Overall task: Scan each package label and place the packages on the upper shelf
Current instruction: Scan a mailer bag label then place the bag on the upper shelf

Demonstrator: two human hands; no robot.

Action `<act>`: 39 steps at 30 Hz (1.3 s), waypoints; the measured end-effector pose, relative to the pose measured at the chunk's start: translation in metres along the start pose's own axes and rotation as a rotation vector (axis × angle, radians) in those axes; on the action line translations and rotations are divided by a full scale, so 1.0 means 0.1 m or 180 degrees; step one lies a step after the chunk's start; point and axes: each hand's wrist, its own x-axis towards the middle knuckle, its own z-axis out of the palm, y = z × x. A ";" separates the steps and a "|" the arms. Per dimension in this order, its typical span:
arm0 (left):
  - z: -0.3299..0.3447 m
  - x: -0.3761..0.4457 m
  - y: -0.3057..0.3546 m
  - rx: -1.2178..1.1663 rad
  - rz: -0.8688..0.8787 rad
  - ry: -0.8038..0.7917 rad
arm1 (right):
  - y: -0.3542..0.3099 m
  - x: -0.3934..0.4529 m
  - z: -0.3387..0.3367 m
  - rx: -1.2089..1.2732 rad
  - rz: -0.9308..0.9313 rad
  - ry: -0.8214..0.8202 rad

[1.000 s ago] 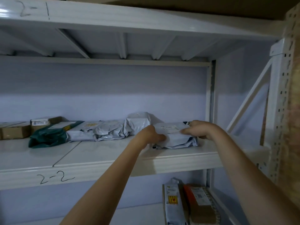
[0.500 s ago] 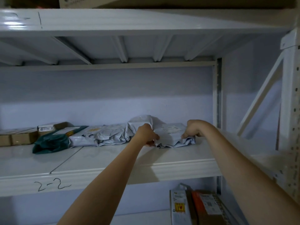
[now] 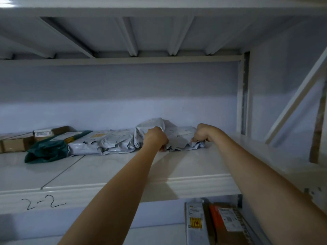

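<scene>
A grey poly-mailer package point(image 3: 180, 138) lies on the white shelf marked "2-2" point(image 3: 106, 174), far back toward the wall. My left hand point(image 3: 155, 137) grips its left edge and my right hand point(image 3: 203, 132) pinches its right edge. Both arms stretch over the shelf's front lip. Behind my left hand a second grey mailer point(image 3: 150, 125) stands a bit higher. To the left runs a row of grey mailers point(image 3: 104, 143), then a dark green mailer point(image 3: 47, 149).
Cardboard boxes point(image 3: 16, 143) sit at the shelf's far left. On the lower shelf, bottom right, stand a white package point(image 3: 195, 221) and an orange-labelled box point(image 3: 228, 221). A metal upright point(image 3: 243, 96) and a diagonal brace point(image 3: 297, 98) bound the right side. Another shelf's underside point(image 3: 141, 32) is overhead.
Both hands have pushed the grey package farther back on the shelf, closer to the wall and the row of mailers. The view has tilted slightly upward.
</scene>
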 end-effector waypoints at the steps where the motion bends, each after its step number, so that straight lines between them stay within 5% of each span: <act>1: 0.03 0.03 -0.01 0.0001 -0.0020 0.0035 | 0.00 0.03 0.01 0.0025 0.0014 0.0013; 16: 0.09 0.11 -0.10 0.0073 -0.0070 0.0210 | 0.01 0.05 0.19 0.0322 0.0037 0.0458; 21: -0.05 -0.13 -0.11 -0.0834 -0.0025 -0.0215 | -0.07 -0.41 0.03 0.0798 0.0017 0.1000; 29: -0.06 -1.29 0.00 -0.2048 0.0925 0.0183 | 0.10 -1.48 0.26 0.1645 -0.0543 0.1702; 34: -0.07 -1.91 0.02 -0.2442 0.1090 -0.0403 | 0.23 -2.14 0.35 0.1876 -0.0836 0.1338; 39: 0.20 -2.22 -0.21 -0.2039 0.1145 -0.1473 | 0.45 -2.54 0.59 0.1418 -0.0767 0.0256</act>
